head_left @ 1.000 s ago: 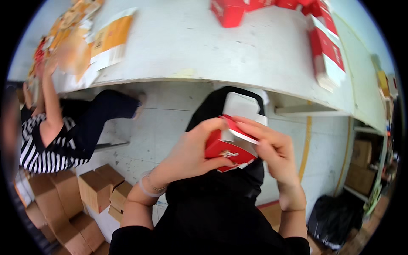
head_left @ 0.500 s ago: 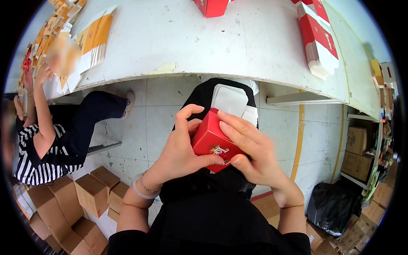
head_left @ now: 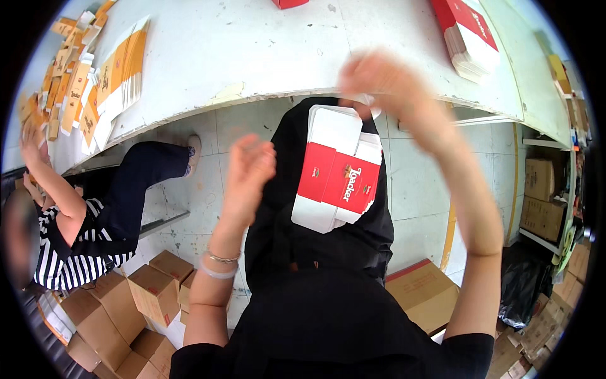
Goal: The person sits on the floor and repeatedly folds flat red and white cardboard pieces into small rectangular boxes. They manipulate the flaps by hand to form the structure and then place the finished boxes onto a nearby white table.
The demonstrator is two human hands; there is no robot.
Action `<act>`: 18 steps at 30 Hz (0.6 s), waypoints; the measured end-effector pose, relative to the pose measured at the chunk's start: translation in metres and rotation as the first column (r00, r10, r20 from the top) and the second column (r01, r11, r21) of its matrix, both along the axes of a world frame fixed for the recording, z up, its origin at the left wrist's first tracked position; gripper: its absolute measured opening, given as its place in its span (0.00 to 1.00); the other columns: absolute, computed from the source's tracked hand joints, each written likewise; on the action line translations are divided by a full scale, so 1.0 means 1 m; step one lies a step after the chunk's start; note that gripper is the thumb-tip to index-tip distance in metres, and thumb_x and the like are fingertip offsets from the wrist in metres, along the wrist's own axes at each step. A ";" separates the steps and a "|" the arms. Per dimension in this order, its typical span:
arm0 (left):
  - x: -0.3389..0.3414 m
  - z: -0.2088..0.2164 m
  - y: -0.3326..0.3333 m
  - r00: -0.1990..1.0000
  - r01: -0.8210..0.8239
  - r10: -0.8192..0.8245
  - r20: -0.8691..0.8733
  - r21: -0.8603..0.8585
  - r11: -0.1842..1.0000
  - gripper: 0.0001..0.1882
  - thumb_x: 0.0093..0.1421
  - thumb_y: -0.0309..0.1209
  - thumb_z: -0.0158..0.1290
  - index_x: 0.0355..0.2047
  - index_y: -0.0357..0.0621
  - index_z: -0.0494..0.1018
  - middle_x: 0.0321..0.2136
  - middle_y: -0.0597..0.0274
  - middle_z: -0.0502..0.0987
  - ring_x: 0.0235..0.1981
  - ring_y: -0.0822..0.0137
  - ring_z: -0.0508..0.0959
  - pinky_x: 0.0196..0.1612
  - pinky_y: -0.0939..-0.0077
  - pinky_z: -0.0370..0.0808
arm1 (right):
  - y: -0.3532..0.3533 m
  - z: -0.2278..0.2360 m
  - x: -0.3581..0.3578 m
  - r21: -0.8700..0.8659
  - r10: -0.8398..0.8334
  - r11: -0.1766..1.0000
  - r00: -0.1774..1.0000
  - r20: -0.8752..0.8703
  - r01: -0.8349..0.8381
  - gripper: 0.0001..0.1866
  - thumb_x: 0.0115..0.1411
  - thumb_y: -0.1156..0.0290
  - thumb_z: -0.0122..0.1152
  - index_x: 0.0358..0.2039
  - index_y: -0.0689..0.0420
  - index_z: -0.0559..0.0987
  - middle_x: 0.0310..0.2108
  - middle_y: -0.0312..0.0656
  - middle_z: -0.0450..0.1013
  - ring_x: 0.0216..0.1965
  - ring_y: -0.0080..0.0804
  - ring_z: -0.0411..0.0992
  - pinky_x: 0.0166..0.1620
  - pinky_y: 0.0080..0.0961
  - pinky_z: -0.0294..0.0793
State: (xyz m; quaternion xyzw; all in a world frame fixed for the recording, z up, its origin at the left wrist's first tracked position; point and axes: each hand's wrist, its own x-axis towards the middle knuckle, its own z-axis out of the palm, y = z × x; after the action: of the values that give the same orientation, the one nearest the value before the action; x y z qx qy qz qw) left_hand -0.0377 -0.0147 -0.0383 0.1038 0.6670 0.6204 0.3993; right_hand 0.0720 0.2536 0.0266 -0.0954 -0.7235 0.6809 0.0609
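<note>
1. Stack of flat red-and-white printed cardboard cartons (head_left: 344, 180), one: lying on the lap, on black trousers (head_left: 271, 211); sheets too many to count.
2. Hands, two, well apart: left hand (head_left: 252, 165) in the air left of the stack, fingers loosely curled, grip slack; right hand (head_left: 385, 82) above the near edge of the white table (head_left: 284, 54), too blurred to tell open from closed.
3. Red carton (head_left: 290, 2), one, cut off by the upper picture rim.
4. Pile of red-and-white flat cartons (head_left: 470, 44), one, on the table's right.
5. Pile of yellow-and-white flat cartons (head_left: 128, 71), one, on the table's left; beside it, a heap of yellow cartons (head_left: 69, 82), uncounted.
6. Co-worker in striped shirt (head_left: 82, 246), one, arms toward the heap.
7. Brown cardboard boxes (head_left: 154, 294), several, lower left; contents cannot be told.
8. Brown box with red edge (head_left: 424, 294), one, right of the lap.
9. White-edged shelf (head_left: 540, 241), one, holding two brown boxes (head_left: 540, 180) visible.
10. Black plastic bag (head_left: 524, 281), one; contents hidden.
</note>
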 end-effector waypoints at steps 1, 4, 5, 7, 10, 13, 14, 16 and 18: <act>0.015 -0.014 0.000 0.997 0.056 -0.055 0.045 -0.016 0.998 0.27 0.63 0.27 0.52 0.60 0.46 0.58 0.55 0.54 0.69 0.56 0.62 0.69 0.56 0.64 0.69 | -0.033 -0.003 0.005 0.263 0.018 0.961 0.967 0.254 -0.087 0.19 0.63 0.57 0.55 0.43 0.61 0.74 0.41 0.48 0.75 0.47 0.42 0.74 0.45 0.38 0.75; 0.046 -0.021 0.003 0.985 0.112 -0.115 -0.125 -0.035 0.993 0.30 0.58 0.18 0.51 0.62 0.43 0.58 0.57 0.53 0.67 0.59 0.60 0.67 0.59 0.66 0.66 | -0.083 -0.048 0.041 0.844 -0.205 0.535 0.962 0.183 -0.046 0.17 0.53 0.62 0.65 0.35 0.64 0.76 0.28 0.48 0.72 0.35 0.45 0.72 0.40 0.38 0.70; 0.049 -0.018 0.001 0.947 0.142 -0.158 -0.280 -0.079 0.987 0.32 0.57 0.18 0.52 0.62 0.41 0.57 0.58 0.52 0.66 0.60 0.59 0.66 0.59 0.66 0.65 | -0.091 -0.052 0.046 0.871 -0.260 0.489 0.948 0.182 -0.033 0.16 0.53 0.63 0.66 0.33 0.64 0.76 0.27 0.47 0.72 0.34 0.44 0.71 0.40 0.38 0.68; 0.054 -0.007 -0.004 0.792 0.181 -0.249 -0.557 -0.177 0.968 0.34 0.55 0.19 0.54 0.62 0.37 0.55 0.59 0.49 0.63 0.61 0.59 0.64 0.60 0.64 0.64 | -0.107 -0.055 0.054 0.920 -0.368 0.391 0.914 0.170 -0.014 0.15 0.51 0.63 0.67 0.28 0.63 0.76 0.26 0.46 0.72 0.31 0.42 0.70 0.40 0.39 0.64; 0.068 0.017 -0.002 0.721 0.324 -0.402 -0.565 -0.238 0.916 0.43 0.50 0.26 0.61 0.63 0.33 0.52 0.61 0.42 0.59 0.63 0.52 0.62 0.61 0.59 0.63 | -0.121 -0.046 0.063 0.893 -0.281 0.449 0.954 0.103 0.036 0.12 0.51 0.65 0.66 0.23 0.59 0.75 0.25 0.42 0.69 0.31 0.40 0.68 0.39 0.36 0.60; 0.085 0.039 0.013 0.381 0.246 -0.341 -0.860 -0.261 0.933 0.51 0.45 0.39 0.67 0.62 0.28 0.53 0.60 0.31 0.57 0.58 0.35 0.64 0.58 0.52 0.65 | -0.118 0.011 0.059 0.810 -0.182 0.573 0.983 -0.025 0.127 0.10 0.48 0.66 0.68 0.20 0.55 0.75 0.24 0.38 0.67 0.31 0.37 0.66 0.40 0.35 0.57; 0.082 0.045 0.017 0.337 0.189 -0.277 -0.900 -0.224 0.956 0.51 0.45 0.36 0.68 0.63 0.29 0.52 0.58 0.34 0.62 0.54 0.40 0.70 0.53 0.56 0.72 | -0.116 0.027 0.059 0.807 -0.139 0.579 0.989 -0.042 0.116 0.10 0.48 0.66 0.69 0.21 0.55 0.76 0.25 0.38 0.68 0.31 0.37 0.66 0.41 0.36 0.58; 0.074 0.025 0.011 0.581 0.246 -0.133 -0.803 0.017 0.969 0.49 0.46 0.30 0.68 0.63 0.30 0.51 0.54 0.39 0.68 0.49 0.47 0.76 0.47 0.64 0.76 | -0.114 0.039 0.059 0.830 -0.099 0.513 0.976 -0.194 0.217 0.11 0.50 0.63 0.68 0.28 0.56 0.78 0.31 0.40 0.71 0.36 0.40 0.68 0.47 0.41 0.60; 0.060 0.039 0.010 0.761 0.317 -0.193 -0.619 0.096 0.943 0.44 0.52 0.25 0.64 0.64 0.34 0.51 0.51 0.48 0.73 0.49 0.58 0.78 0.48 0.70 0.77 | -0.107 0.042 0.058 0.814 -0.112 0.468 0.937 -0.330 0.343 0.15 0.50 0.62 0.68 0.35 0.57 0.79 0.36 0.43 0.73 0.39 0.41 0.69 0.51 0.44 0.61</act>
State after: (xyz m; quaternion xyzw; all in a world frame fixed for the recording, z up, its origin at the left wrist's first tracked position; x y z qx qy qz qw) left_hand 0.0221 -0.0048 0.0006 0.4240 0.6742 0.5569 0.2358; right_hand 0.1295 0.1463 0.0687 -0.0689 -0.9334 0.2204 0.2745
